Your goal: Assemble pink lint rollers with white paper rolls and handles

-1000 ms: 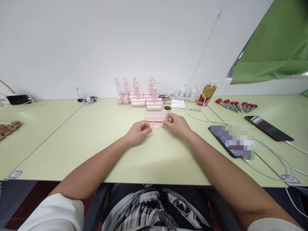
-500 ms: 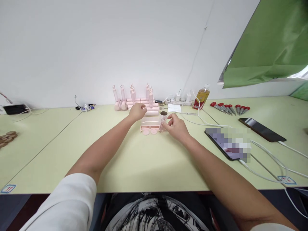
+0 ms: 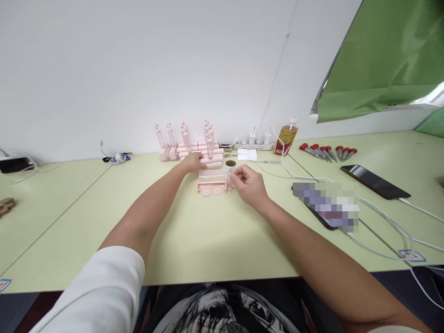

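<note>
My left hand [image 3: 192, 162] reaches into the pink parts at the back, its fingers closed at the left end of the front pink cylinder [image 3: 214, 164]; some fingers are hidden. My right hand [image 3: 249, 184] pinches thumb and forefinger at a small clear pinkish piece [image 3: 229, 179], just in front of a cup with a dark round top [image 3: 231, 163]. Left of that hand lie a clear case [image 3: 212, 174], a shallow pink tray [image 3: 199, 187] and two pink discs [image 3: 206, 192]. Several pink heart-topped sticks [image 3: 210, 143] stand upright behind.
A power strip [image 3: 255, 146], a white paper [image 3: 247, 154], tweezers [image 3: 269, 162] and a drink bottle [image 3: 286, 138] are along the wall. Red-handled screwdrivers [image 3: 326, 151], two phones [image 3: 376, 181] [image 3: 317, 212] and white cables lie on the right. Wooden pieces [image 3: 6, 206] sit far left.
My left hand has lowered slightly and closed at the pink cylinder. My right fingers have drawn together at the small clear piece. The view has shifted a little to the right.
</note>
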{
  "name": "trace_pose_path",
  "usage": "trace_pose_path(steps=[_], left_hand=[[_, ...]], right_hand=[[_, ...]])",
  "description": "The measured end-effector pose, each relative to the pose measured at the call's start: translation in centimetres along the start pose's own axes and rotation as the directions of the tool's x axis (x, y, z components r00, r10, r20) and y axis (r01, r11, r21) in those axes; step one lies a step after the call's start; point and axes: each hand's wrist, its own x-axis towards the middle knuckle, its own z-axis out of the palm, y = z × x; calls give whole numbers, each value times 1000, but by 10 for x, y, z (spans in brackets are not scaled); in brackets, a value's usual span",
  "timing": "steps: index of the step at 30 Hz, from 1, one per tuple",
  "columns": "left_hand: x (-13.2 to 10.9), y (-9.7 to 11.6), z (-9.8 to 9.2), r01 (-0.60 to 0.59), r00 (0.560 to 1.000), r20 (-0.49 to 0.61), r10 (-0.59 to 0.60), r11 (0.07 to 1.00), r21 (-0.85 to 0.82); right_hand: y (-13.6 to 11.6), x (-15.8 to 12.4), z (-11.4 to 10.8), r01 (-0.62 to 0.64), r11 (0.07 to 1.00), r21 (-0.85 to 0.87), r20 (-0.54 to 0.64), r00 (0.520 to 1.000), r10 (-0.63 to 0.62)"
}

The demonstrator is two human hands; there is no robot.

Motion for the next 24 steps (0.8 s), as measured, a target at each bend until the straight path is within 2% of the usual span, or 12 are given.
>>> trace_pose_path(steps=[4, 6, 8, 9, 11, 13, 14, 16, 18, 21, 23, 24], left_hand=[[-19, -17, -16, 14, 991, -130, -20, 999, -48], [-36, -25, -29, 1, 973, -230, -35, 989, -149], [-59, -29, -45, -64, 953, -303, -4, 974, -217], [-72, -29, -52, -108, 947, -319, 27, 965, -237], [-100, -27, -66, -204, 928, -362, 88, 934, -295], [-127, -22, -76, -320, 920, -341, 195, 874, -365], [-140, -19, -80, -375, 910, -330, 252, 841, -390], [-162, -13, -86, -450, 889, -289, 356, 795, -406], [-179, -4, -90, -496, 869, -236, 436, 768, -406], [-193, 15, -91, -539, 835, -192, 516, 692, -481], [-196, 26, -86, -532, 825, -180, 536, 627, -569], [-195, 30, -82, -506, 832, -162, 530, 609, -611]], right_hand=[[-1, -1, 0, 32, 996, 80, -29, 999, -30], [-2, -2, 1, 28, 984, 174, -25, 999, -24], [-4, -3, 2, -63, 944, 324, 56, 997, 47], [-7, -3, 3, -165, 897, 410, 136, 984, 118], [-12, -6, 6, -434, 722, 538, 359, 893, 270], [-18, -10, 9, -666, 495, 558, 594, 737, 323], [-20, -12, 10, -742, 403, 536, 689, 661, 299], [-23, -17, 12, -833, 297, 466, 831, 528, 176], [-22, -23, 14, -877, 274, 394, 908, 418, 35], [-19, -30, 14, -885, 335, 324, 946, 305, -111], [-18, -32, 13, -868, 384, 314, 949, 273, -158], [-17, -32, 13, -857, 402, 324, 946, 279, -168]])
